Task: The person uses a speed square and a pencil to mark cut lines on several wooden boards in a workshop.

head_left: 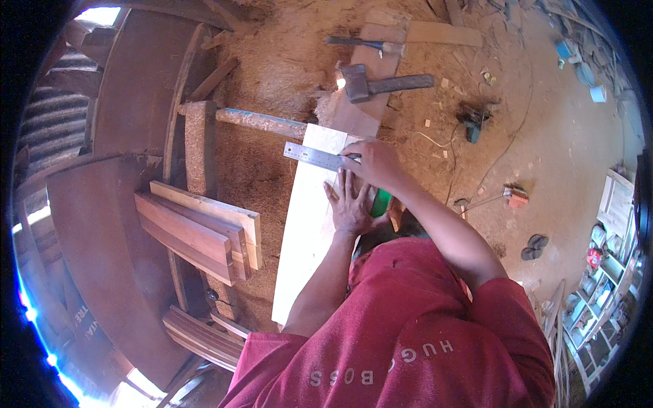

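Observation:
A pale wooden board (303, 231) stretches away in front of me. A steel ruler (309, 155) lies across it near the far end. My left hand (352, 206) rests flat on the board with fingers spread, the fingertips close to the ruler's near edge. At the ruler's right end, my right hand (375, 165) is closed in a pinch on a slim dark object (352, 156); its kind is too small to make out. The ruler's right end is partly hidden by that hand. Something bright green (381, 202) shows beside my left hand, under the right forearm.
Beyond the board, an axe (388, 84) and a hammer-like tool (357, 43) lie on a brown plank (360, 119). Several cut boards (197, 231) are stacked at left. A corded power tool (473, 126) sits on the dusty floor; shelves (605, 285) stand far right.

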`<action>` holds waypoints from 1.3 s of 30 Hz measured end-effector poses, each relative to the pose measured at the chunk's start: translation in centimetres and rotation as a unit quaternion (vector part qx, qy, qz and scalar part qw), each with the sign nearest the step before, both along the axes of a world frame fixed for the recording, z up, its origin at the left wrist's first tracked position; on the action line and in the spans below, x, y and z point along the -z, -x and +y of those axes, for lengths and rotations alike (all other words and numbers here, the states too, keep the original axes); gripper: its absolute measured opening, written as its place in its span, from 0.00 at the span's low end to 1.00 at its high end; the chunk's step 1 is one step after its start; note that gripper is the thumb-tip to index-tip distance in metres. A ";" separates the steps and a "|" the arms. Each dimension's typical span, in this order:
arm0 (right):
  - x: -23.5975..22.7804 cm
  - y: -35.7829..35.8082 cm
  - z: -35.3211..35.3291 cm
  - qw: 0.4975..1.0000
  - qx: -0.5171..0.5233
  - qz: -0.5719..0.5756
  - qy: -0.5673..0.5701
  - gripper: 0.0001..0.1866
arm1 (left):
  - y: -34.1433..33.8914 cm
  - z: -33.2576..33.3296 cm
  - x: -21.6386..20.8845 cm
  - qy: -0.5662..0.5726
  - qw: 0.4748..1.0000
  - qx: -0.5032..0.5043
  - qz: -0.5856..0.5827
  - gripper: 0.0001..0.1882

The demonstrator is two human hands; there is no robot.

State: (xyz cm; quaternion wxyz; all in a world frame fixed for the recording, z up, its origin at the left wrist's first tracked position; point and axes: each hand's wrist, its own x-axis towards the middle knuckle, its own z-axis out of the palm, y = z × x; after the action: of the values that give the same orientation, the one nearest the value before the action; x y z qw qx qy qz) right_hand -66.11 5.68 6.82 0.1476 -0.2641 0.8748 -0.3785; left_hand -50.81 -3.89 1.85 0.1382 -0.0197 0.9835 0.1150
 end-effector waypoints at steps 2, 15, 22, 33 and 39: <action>0.0 -0.5 2.0 1.000 0.008 -0.006 -0.028 0.14 | 0.1 0.1 -0.3 -0.002 1.000 0.008 0.025 0.59; -2.0 -3.2 16.6 0.978 0.149 -0.129 -0.072 0.11 | 0.3 0.5 -1.1 -0.014 0.997 0.009 0.070 0.60; 2.2 -7.4 22.8 0.947 0.278 -0.163 -0.009 0.11 | -0.6 0.4 -1.0 -0.021 0.996 0.017 0.081 0.58; 3.3 -9.5 23.7 0.917 0.346 -0.195 0.049 0.11 | 0.1 0.4 -0.5 0.015 0.997 0.025 0.073 0.59; 3.0 -9.1 22.7 0.906 0.358 -0.211 0.081 0.11 | 2.8 0.9 -0.4 0.008 0.995 0.026 0.091 0.57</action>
State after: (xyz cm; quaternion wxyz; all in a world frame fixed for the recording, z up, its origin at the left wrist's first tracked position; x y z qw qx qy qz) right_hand -57.00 28.38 3.83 0.1610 0.1421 0.8255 -0.5220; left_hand -53.57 -2.98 2.25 0.0513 0.0157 0.9931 0.1043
